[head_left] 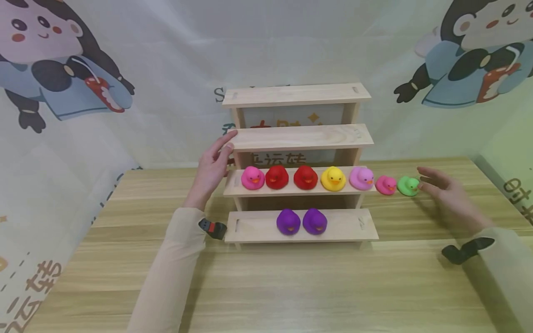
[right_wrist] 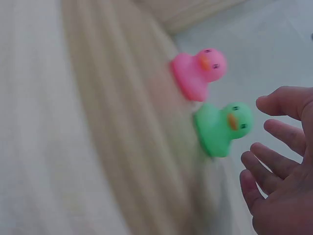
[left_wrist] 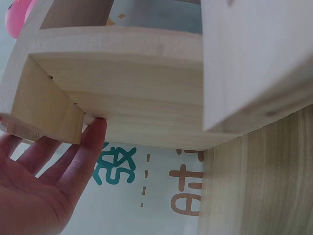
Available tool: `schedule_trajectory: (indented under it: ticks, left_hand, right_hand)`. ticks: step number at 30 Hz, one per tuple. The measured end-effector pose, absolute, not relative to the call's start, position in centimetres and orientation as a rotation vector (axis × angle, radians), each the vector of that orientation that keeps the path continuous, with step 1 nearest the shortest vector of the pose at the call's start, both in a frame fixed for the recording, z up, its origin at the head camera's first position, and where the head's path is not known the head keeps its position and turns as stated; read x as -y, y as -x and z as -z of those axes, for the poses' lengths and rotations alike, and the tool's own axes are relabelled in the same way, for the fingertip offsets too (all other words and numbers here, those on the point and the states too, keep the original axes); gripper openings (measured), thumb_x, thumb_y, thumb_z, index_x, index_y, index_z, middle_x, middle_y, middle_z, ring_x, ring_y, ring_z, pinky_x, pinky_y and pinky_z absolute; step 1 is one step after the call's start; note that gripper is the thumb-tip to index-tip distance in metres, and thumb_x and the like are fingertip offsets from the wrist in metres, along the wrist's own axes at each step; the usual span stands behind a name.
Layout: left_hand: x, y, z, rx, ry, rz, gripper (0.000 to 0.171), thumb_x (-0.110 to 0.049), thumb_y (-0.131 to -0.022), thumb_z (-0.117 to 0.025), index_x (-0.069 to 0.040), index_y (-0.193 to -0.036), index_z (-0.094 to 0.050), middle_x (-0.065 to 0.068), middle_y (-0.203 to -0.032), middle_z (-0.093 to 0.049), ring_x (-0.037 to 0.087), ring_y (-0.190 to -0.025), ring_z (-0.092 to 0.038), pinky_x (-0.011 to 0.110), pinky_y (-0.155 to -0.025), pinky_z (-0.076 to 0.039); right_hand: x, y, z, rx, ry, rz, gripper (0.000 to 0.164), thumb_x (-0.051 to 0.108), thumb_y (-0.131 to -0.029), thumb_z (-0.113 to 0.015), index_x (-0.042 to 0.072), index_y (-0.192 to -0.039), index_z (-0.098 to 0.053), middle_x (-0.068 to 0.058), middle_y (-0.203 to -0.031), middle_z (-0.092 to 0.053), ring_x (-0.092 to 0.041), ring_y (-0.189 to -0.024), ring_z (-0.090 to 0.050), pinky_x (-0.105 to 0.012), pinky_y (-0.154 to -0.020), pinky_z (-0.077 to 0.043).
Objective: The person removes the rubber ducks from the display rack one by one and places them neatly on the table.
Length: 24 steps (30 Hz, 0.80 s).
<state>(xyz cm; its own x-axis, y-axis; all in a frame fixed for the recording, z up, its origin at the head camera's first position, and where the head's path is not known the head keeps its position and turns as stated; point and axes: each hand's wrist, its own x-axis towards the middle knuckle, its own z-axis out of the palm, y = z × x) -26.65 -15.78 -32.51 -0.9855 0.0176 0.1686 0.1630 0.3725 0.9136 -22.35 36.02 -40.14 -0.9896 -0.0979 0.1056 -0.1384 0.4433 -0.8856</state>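
A tiered wooden shelf (head_left: 301,138) stands on the table. My left hand (head_left: 214,164) grips the left end of its second board from the top, and the left wrist view shows fingers (left_wrist: 93,152) around the upright under a board. Beside the shelf on the right, a small pink duck (head_left: 386,185) and a green duck (head_left: 408,186) sit on the table. My right hand (head_left: 451,196) is right by the green duck, fingers loosely bent and apart. In the right wrist view a gap shows between its fingertips (right_wrist: 261,104) and the green duck.
Several ducks line the third board: a pink duck (head_left: 252,178), two red ducks (head_left: 276,177), a yellow duck (head_left: 333,178) and a light purple duck (head_left: 361,178). Two purple ducks (head_left: 288,222) sit on the lowest board. A printed cloth (head_left: 175,60) hangs behind the table (head_left: 291,286).
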Motion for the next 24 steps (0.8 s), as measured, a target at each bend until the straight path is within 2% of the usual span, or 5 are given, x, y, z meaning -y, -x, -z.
schedule_trajectory:
  ticks: [2, 4, 9, 14, 24]
  left_hand:
    - [15.7, 26.6, 32.5, 2.489, 0.166, 1.684, 0.041, -0.038, -0.103, -0.042, -0.035, -0.143, -0.047, 0.007, -0.147, -0.042, 0.032, -0.113, -0.059, 0.040, -0.077, -0.053]
    - [15.7, 26.7, 32.6, 2.488, 0.165, 1.681, 0.041, -0.039, -0.103, -0.042, -0.035, -0.144, -0.047, 0.007, -0.148, -0.042, 0.033, -0.113, -0.058, 0.042, -0.079, -0.053]
    - [15.8, 26.7, 32.7, 2.489, 0.168, 1.680, 0.041, -0.039, -0.103, -0.041, -0.035, -0.144, -0.046, 0.006, -0.149, -0.040, 0.033, -0.115, -0.057, 0.046, -0.082, -0.053]
    - [15.8, 26.7, 32.6, 2.480, 0.174, 1.695, 0.041, -0.038, -0.103, -0.042, -0.034, -0.144, -0.047, 0.006, -0.149, -0.040, 0.034, -0.116, -0.056, 0.048, -0.084, -0.052]
    - [15.7, 26.7, 32.6, 2.472, 0.182, 1.700, 0.041, -0.037, -0.103, -0.042, -0.033, -0.144, -0.047, 0.007, -0.148, -0.041, 0.034, -0.115, -0.057, 0.047, -0.083, -0.053]
  right_hand:
    - [-36.3, 22.3, 39.7, 2.607, -0.211, -1.631, 0.047, 0.018, -0.099, -0.055, 0.023, -0.144, -0.044, 0.024, -0.124, -0.047, 0.009, -0.111, -0.043, -0.007, -0.083, -0.037]
    - [-36.5, 22.3, 39.2, 2.597, -0.210, -1.624, 0.046, 0.018, -0.100, -0.055, 0.025, -0.144, -0.044, 0.028, -0.121, -0.047, 0.010, -0.111, -0.043, -0.007, -0.082, -0.037]
    - [-36.6, 22.2, 38.2, 2.621, -0.211, -1.601, 0.050, 0.020, -0.101, -0.053, 0.019, -0.149, -0.039, 0.028, -0.122, -0.047, 0.008, -0.115, -0.042, -0.007, -0.084, -0.036]
    - [-35.9, 22.1, 37.5, 2.587, -0.257, -1.591, 0.050, 0.017, -0.100, -0.055, 0.013, -0.147, -0.041, 0.026, -0.123, -0.049, 0.011, -0.111, -0.045, -0.006, -0.085, -0.036]
    - [-33.9, 21.7, 36.4, 2.627, -0.279, -1.525, 0.049, 0.020, -0.100, -0.055, 0.004, -0.145, -0.042, 0.024, -0.124, -0.050, 0.012, -0.109, -0.046, -0.007, -0.085, -0.039]
